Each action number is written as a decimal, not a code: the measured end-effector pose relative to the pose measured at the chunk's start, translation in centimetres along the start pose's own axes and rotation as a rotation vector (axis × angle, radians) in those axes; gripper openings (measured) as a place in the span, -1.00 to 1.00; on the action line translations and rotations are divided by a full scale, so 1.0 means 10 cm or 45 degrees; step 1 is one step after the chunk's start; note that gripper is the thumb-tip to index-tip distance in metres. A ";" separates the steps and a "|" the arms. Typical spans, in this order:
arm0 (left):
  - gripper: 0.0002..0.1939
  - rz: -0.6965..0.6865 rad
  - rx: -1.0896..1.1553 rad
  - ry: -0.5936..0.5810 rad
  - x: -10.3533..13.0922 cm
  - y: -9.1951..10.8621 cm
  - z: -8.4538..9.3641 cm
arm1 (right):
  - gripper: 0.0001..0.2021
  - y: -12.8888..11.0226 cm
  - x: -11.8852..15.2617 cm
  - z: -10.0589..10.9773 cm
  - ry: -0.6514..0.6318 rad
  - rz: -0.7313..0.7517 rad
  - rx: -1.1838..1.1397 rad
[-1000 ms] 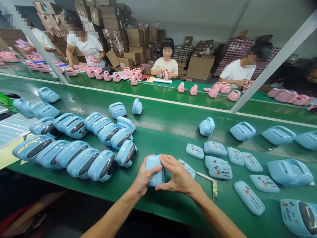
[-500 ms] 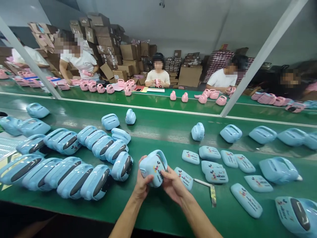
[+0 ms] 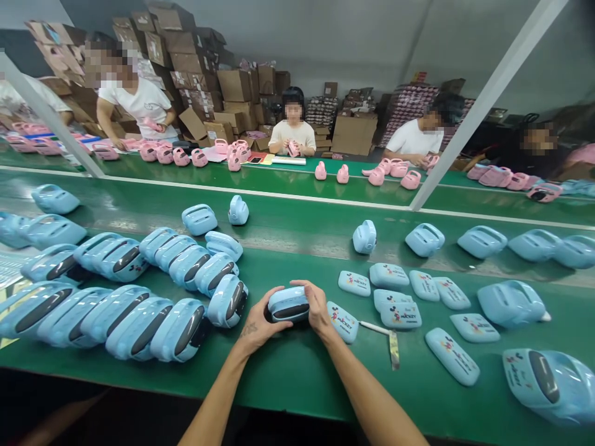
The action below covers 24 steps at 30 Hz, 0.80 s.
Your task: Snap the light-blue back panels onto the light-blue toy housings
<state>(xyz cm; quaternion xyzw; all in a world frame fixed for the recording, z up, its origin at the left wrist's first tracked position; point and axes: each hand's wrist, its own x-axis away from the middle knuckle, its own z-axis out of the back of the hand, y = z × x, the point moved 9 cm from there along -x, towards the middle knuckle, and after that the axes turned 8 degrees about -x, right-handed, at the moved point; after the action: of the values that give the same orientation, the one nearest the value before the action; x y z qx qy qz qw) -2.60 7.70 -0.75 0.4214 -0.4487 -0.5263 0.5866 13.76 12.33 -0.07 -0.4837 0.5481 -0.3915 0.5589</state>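
Observation:
Both my hands hold one light blue plastic housing (image 3: 286, 300) above the green bench, its smooth blue side up and a dark panel along its lower edge. My left hand (image 3: 261, 320) wraps its left end, thumb below. My right hand (image 3: 318, 308) grips the right end, fingers over the top. Just left of my hands stands a similar handled housing (image 3: 227, 301) with a dark panel. Close to my right hand lies a light blue cover plate (image 3: 343, 322) with a cartoon mouse print. Beside it is a thin white stick (image 3: 374, 327) with a yellowish strip (image 3: 394, 352) at its end.
Several finished-looking blue housings (image 3: 179, 328) stand in rows at left. More printed plates (image 3: 452, 356) lie at right. Blue housings (image 3: 425, 240) line the belt (image 3: 307, 232) beyond. Across it, people handle pink housings (image 3: 320, 171) behind a white metal post (image 3: 488, 105); cartons (image 3: 237, 90) are stacked behind.
The held housing has been turned over in my hands: its printed face and handle no longer show, and the dark panel does. My right hand has shifted up onto its right end.

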 end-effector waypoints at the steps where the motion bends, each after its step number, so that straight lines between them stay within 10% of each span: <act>1: -0.21 0.002 -0.028 0.035 0.00 -0.02 0.01 | -0.33 0.00 0.00 -0.02 0.063 0.006 0.035; 8: -0.25 -0.010 -0.183 0.097 -0.04 -0.07 0.04 | -0.33 0.03 -0.01 -0.06 0.222 0.036 0.057; 14: -0.22 -0.008 -0.077 0.106 -0.11 -0.25 0.08 | -0.67 -0.12 -0.16 -0.18 -0.329 0.080 0.186; 24: -0.51 -0.167 0.131 0.374 -0.20 -0.48 0.27 | -0.77 -0.01 -1.96 0.28 0.273 -0.036 0.601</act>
<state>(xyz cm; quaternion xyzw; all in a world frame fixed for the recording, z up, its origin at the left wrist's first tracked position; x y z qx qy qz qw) -6.44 9.25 -4.87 0.5517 -0.3559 -0.4726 0.5879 14.69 31.61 4.44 -0.3035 0.4909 -0.5653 0.5894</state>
